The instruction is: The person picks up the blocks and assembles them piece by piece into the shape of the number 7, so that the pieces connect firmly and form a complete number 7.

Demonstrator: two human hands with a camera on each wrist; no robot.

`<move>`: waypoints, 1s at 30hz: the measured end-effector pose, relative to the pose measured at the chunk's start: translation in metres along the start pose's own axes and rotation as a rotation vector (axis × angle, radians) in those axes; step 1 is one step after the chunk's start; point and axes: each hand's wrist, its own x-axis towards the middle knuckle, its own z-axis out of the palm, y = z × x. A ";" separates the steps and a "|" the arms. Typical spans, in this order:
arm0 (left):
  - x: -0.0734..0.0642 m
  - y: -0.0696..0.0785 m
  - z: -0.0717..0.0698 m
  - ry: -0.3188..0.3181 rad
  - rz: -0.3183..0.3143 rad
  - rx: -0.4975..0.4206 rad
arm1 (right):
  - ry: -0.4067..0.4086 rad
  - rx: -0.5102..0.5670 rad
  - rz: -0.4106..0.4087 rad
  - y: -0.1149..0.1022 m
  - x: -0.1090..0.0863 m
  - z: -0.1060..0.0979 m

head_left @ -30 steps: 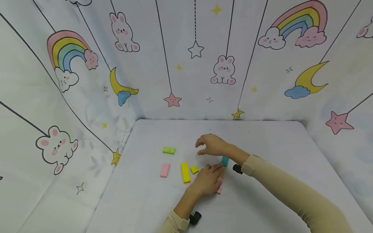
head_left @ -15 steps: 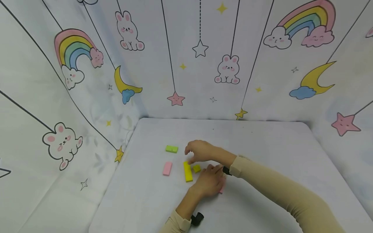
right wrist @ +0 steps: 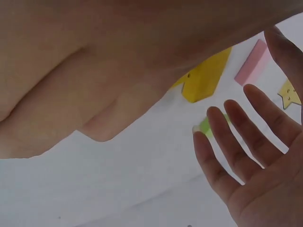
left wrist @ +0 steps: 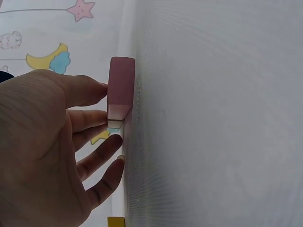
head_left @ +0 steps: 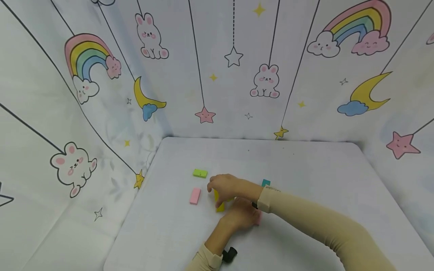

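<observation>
My left hand [head_left: 240, 215] rests on a row of blocks lying end to end. In the left wrist view its thumb and fingertips touch the upper side of a pink block [left wrist: 121, 85] and a pale block [left wrist: 115, 124] beyond it. A teal block [head_left: 266, 183] shows at the row's far end, past my right wrist. My right hand [head_left: 225, 186] hovers over a long yellow block [head_left: 220, 208], its thumb and fingers spread to either side. In the right wrist view, those fingers are apart with nothing between them. The small yellow block is mostly hidden behind the right hand.
On the white table [head_left: 156, 226], a second pink block [head_left: 194, 196] lies left of the long yellow one. Farther back is a lime-green block [head_left: 200, 173]. A cloth printed with rainbows and rabbits hangs behind the table. My right forearm crosses over the left hand's fingers.
My right hand has moved left and toward me, from behind the blocks to above the long yellow block. The left hand keeps its place on the row. The head view has shifted slightly.
</observation>
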 end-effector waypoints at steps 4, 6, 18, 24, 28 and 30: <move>0.000 -0.001 0.001 0.004 0.025 0.017 | -0.004 -0.026 0.010 -0.001 0.003 0.004; -0.001 -0.001 0.001 -0.001 0.023 0.014 | -0.007 -0.035 0.012 -0.001 0.004 0.006; -0.001 -0.001 -0.003 0.039 -0.023 -0.218 | 0.009 -0.084 -0.021 -0.003 0.006 0.017; -0.003 -0.001 -0.003 0.013 -0.036 -0.228 | 0.035 -0.089 -0.028 -0.006 0.004 0.020; -0.004 -0.001 -0.004 -0.002 -0.034 -0.198 | 0.040 -0.080 -0.006 -0.006 0.003 0.020; -0.003 -0.001 -0.005 -0.001 -0.028 -0.182 | 0.042 -0.085 0.004 -0.005 0.002 0.019</move>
